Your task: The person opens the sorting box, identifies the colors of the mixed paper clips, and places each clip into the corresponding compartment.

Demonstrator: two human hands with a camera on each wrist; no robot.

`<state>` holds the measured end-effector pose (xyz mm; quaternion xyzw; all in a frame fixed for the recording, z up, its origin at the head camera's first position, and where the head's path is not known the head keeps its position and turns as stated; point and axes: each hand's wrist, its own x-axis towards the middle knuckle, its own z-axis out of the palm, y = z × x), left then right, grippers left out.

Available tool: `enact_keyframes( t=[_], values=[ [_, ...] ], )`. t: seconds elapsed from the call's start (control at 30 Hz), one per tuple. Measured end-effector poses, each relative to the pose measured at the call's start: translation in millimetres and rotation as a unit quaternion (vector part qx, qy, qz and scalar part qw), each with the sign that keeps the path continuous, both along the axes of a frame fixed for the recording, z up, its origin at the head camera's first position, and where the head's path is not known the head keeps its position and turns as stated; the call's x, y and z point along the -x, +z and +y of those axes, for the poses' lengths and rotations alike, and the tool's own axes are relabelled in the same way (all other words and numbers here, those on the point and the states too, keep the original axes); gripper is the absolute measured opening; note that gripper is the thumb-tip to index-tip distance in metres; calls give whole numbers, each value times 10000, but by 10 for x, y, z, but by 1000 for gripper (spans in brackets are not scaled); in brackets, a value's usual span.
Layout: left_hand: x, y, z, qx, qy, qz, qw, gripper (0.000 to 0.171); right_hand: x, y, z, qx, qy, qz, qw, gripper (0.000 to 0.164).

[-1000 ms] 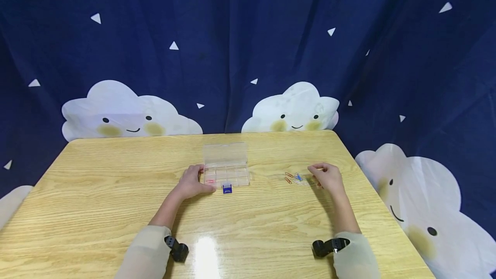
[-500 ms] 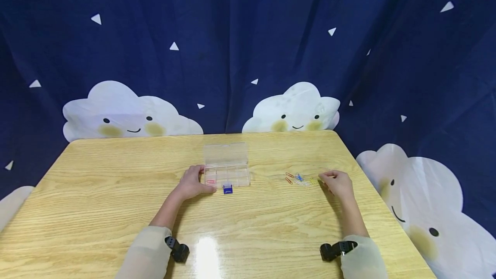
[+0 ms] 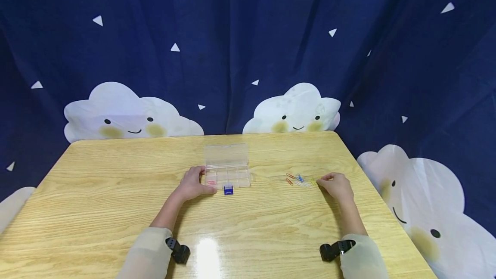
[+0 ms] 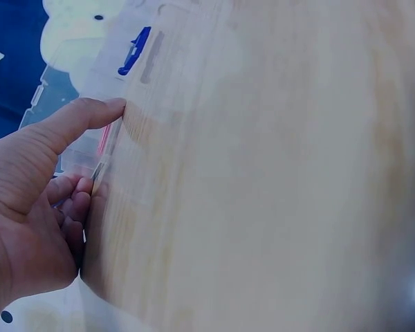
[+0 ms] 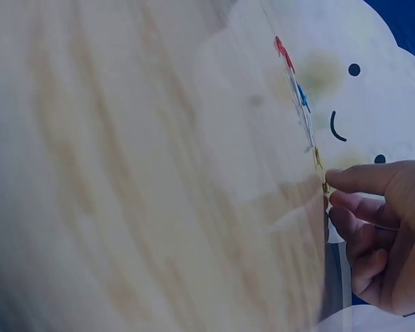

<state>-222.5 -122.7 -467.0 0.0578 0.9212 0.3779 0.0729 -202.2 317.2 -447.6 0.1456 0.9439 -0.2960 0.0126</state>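
Plastic box (image 3: 237,176) in left hand's grip (image 3: 191,184), right hand (image 3: 337,186) pinching yellow paperclip (image 5: 325,187)

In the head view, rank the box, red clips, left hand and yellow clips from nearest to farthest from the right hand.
1. Yellow clips: right beside the right hand, on its left.
2. Red clips: left of the yellow.
3. Box: farther left.
4. Left hand: at the box's left side.

The navy curtain (image 3: 271,20) bore white triangles (image 3: 175,48) and white clouds (image 3: 120,111).
Red, blue and yellow clips (image 3: 300,178) brightened the tan, wood-grained table (image 3: 255,227); the box (image 3: 226,166) was clear, its latch (image 3: 228,190) dark blue, the clip inside (image 3: 211,183) pink.
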Motion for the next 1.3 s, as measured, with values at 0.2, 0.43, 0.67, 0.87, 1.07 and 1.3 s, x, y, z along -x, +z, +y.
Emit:
enact_keyframes(
  t=[0.2,0.43,0.67,0.87,1.07,1.3],
  values=[
    [5,-13,-9,9,-15,37,10000,79,12,4,-7,-131,22,-165,9998,32],
    [15,-30,-9,-52,-47,62,10000,79,29,4,-11,-177,54,-162,9997,27],
    [9,-18,-4,-61,-41,49,10000,78,31,17,-31,-24,100,-97,9999,24],
    [17,-24,-9,-76,-16,36,10000,75,49,87,-93,254,153,72,9995,23],
    [16,-26,-9,-61,-23,29,10000,77,77,125,-174,188,279,220,9992,23],
    [15,-25,-13,-15,-28,31,10000,78,122,156,-308,284,537,289,9977,21]
  ],
)
